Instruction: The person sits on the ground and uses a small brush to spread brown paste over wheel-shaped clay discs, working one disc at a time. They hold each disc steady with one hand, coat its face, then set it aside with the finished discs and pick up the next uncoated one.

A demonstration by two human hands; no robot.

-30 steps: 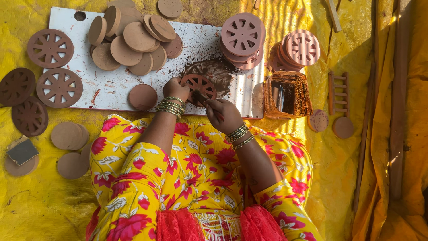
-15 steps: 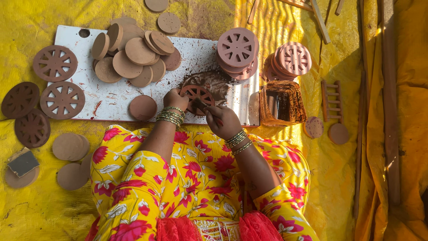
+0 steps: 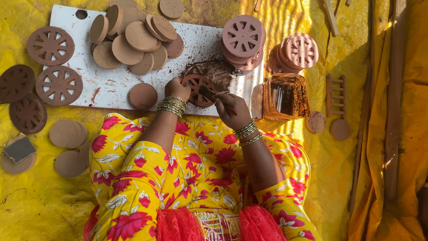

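Clay wheel (image 3: 196, 89) on the white board (image 3: 111, 87), both of my hands on it.

I see my left hand (image 3: 177, 88) curled over the wheel's left edge, fingers closed on its rim, pinning it to the board. My right hand (image 3: 232, 109) is closed around a thin tool (image 3: 209, 93) whose tip lies on the wheel's spokes. Around the wheel, the board is smeared with dark wet clay. Just left of the wheel lies one plain clay disc (image 3: 142, 96); farther left on the board are two cut wheels (image 3: 53, 67). Above and left of the wheel sits a heap of plain discs (image 3: 133, 38). Above and right of it stands a stack of finished wheels (image 3: 243, 38), with a second stack (image 3: 298, 51) beyond. Right of the wheel is a small muddy container (image 3: 285, 96).
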